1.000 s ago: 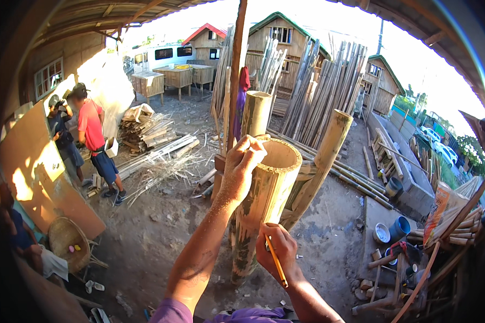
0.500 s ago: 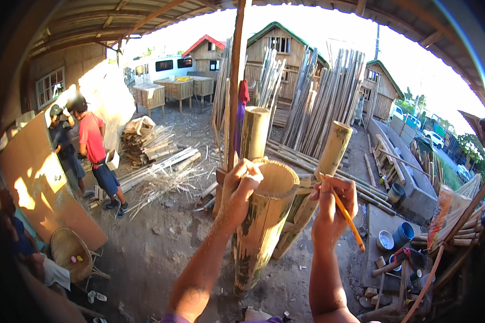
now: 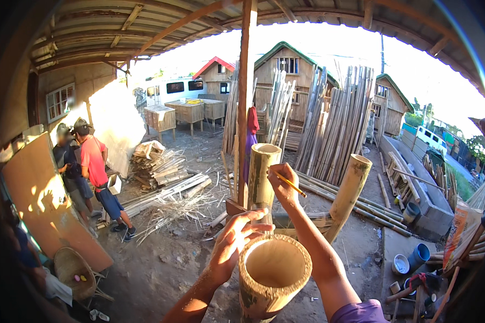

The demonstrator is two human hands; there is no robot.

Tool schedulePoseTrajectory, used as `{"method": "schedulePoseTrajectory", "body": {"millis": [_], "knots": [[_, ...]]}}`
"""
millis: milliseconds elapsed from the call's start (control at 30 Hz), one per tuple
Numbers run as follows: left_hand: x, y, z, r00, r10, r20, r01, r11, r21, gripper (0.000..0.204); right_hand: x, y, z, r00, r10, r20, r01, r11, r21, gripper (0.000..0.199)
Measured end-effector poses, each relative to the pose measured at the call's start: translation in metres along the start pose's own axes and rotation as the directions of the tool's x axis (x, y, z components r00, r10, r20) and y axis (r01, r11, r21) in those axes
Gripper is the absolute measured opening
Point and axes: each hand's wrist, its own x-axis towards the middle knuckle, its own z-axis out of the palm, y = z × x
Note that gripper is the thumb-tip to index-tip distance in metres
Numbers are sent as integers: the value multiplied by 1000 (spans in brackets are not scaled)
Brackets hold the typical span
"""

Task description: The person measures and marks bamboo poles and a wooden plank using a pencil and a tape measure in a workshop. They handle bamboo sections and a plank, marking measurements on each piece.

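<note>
- The near bamboo tube [image 3: 272,295] stands at lower middle; the rear bamboo tube [image 3: 260,177] rises beyond it;
- the left hand [image 3: 233,246] has loosened from the near rim; fingers spread, contact unclear;
- the right hand [image 3: 284,180] has moved beside the rear tube, fingers grasping a pencil [image 3: 297,189]; pencil work seems shifted there;
- a wooden post [image 3: 247,91] crowds its left; a leaning tube [image 3: 349,191] stands right.

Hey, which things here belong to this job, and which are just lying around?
Seemingly in use:
slim yellow pencil, in the right hand
thick, hollow tan bamboo tube beside the left hand
upright tan bamboo post near the pencil

Seemingly just lying about:
round blue plastic bucket
round brown woven basket
scattered thin pale bamboo or wood strips
</note>
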Motion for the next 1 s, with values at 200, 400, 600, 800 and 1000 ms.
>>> {"method": "schedulePoseTrajectory", "body": {"millis": [200,400,600,800,1000], "knots": [[34,-87,-50,980,-185,-78,200,873,445,37,35,37,11,997,-80,-20,76,983,-165,17],[27,-145,-53,915,-343,-210,401,732,550,28,39,40,15,983,-174,-52,149,936,-318,18],[30,-159,-47,961,-210,-183,277,659,699,23,41,32,16,970,-239,-35,208,900,-382,16],[28,-167,-57,995,83,57,-95,566,819,22,31,35,16,972,-229,47,227,880,-416,12],[21,-170,-56,994,30,-108,56,702,710,21,0,30,23,988,-153,38,154,889,-430,7]]}}
